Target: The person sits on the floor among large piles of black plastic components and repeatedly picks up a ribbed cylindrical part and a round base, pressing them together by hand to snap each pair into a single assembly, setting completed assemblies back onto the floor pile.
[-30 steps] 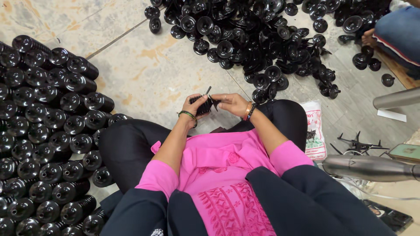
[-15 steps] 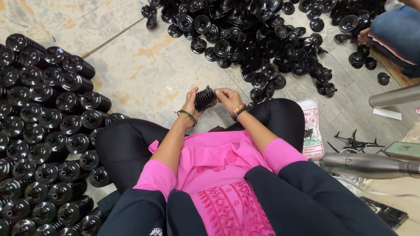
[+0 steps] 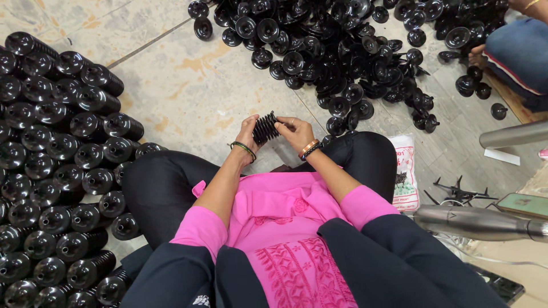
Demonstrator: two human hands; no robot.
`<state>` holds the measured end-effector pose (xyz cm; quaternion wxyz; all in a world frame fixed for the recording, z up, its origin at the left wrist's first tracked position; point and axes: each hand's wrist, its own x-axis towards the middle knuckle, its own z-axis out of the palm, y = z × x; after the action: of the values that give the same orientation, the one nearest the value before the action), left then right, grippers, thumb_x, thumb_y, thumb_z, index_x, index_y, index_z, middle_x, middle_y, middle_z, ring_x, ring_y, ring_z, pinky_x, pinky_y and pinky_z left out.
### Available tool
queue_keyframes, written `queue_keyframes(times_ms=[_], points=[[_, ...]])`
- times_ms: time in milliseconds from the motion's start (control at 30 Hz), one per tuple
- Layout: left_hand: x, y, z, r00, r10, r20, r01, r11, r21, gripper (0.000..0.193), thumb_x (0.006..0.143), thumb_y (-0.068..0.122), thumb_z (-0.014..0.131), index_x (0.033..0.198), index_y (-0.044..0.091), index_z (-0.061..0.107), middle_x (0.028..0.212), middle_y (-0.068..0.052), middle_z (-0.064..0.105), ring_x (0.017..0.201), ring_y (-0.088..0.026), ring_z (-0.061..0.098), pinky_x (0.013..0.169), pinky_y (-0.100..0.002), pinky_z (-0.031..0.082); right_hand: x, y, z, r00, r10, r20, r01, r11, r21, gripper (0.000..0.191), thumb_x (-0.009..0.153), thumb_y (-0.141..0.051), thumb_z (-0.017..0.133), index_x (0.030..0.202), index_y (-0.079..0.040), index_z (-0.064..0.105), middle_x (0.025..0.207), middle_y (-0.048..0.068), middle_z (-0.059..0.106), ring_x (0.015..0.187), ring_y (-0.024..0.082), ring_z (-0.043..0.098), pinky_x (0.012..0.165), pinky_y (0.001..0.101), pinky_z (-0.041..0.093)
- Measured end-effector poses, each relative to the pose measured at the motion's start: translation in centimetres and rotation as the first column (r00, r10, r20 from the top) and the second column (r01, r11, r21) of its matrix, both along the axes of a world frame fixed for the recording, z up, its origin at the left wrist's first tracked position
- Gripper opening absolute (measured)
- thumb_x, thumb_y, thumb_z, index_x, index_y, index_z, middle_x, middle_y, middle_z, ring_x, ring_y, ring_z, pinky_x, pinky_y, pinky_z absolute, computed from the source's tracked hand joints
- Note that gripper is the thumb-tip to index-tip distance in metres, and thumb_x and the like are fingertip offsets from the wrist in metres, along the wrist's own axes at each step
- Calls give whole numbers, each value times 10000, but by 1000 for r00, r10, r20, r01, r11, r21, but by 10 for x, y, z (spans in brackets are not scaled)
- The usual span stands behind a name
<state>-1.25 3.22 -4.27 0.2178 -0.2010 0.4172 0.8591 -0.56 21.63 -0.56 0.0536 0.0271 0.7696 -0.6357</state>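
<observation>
The person sits cross-legged on a stone floor [image 3: 188, 91] of pale, mottled tiles with a thin dark joint line. Both hands are raised in front of the knees and hold one black bellows [image 3: 265, 128] between them. It is a short ribbed tube of rubber, with deep round folds like an accordion, and it lies nearly level, a little tilted. The left hand [image 3: 247, 130] grips its left end with fingers curled around the ribs; the right hand [image 3: 295, 131] closes on its right end, thumb on top. So both hands are narrow, each clamped on the same piece.

The left wrist wears a thin dark-green bangle [image 3: 244, 149]; the right wrist wears an orange and black band [image 3: 309, 149].

To the left, many same bellows stand in a stack [image 3: 51, 171], packed in close rows, touching each other, with glossy round caps facing up. Above the hands, well apart, lies a loose pile [image 3: 342, 51] of black parts, cup-shaped and flanged, spread without order on the floor.

Just beside the right knee stands a small white plastic bag [image 3: 406, 177] with red print. Further right lies a smooth grey metal bottle [image 3: 474, 221], and near it some thin black wire pieces [image 3: 459, 191]. In the top right corner another person's blue-clothed leg [image 3: 522, 51] shows.
</observation>
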Motion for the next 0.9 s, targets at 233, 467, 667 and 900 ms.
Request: queue_keyframes(times_ms=[233, 467, 667, 900], points=[[0, 0, 0, 1000, 31, 2, -31, 999, 30, 304, 1048, 417, 510, 1308, 259, 500, 1202, -19, 602, 1012, -176, 641, 821, -388, 552, 4, -3, -5, 997, 33, -67, -29, 998, 58, 445, 864, -216, 819, 1236, 5, 712, 959, 61, 758, 809, 70, 693, 711, 220, 566], [0, 2, -1, 999, 36, -39, -33, 996, 84, 318, 1056, 411, 491, 1328, 247, 478, 1216, -46, 591, 1020, -187, 633, 813, -383, 559, 4, -5, -5, 985, 47, -168, -7, 974, 227, 493, 822, -265, 864, 1217, -7, 721, 998, 95, 772, 859, 118, 722, 778, 260, 593], [0, 3, 3, 998, 44, -40, -42, 997, 61, 338, 1058, 418, 490, 1337, 229, 474, 1222, -62, 592, 1023, -194, 633, 810, -382, 561, 6, -8, -1, 977, 45, -206, 8, 968, 252, 488, 836, -261, 852, 1218, 8, 709, 1034, 120, 771, 877, 145, 733, 796, 275, 600], [0, 4, 0, 996, 38, -85, -29, 993, 114, 364, 1058, 421, 500, 1351, 212, 445, 1220, -83, 586, 1045, -203, 629, 844, -383, 570, 8, -13, 4, 971, 52, -233, 14, 962, 274, 559, 810, -308, 866, 1218, 24, 675, 1034, 129, 752, 898, 163, 743, 811, 290, 608]])
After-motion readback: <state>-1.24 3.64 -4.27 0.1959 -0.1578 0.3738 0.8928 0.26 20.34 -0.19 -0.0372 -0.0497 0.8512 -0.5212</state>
